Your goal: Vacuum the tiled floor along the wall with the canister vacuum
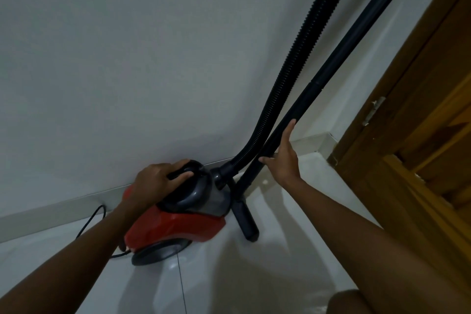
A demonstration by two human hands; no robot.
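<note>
Now left hand [155,181] grips canister vacuum [178,219] handle; right hand [284,158] spread, fingers touching wand [328,76].

We see a vacuum [175,222] with a red body, a dark grey top and a black wheel. Its ribbed hose [300,69], smooth tube [339,58] and cord [91,219] are black. The wall [127,46] is plain pale grey, the floor [267,262] glossy white tile with thin dark grout, the door [420,109] golden-brown wood.
</note>
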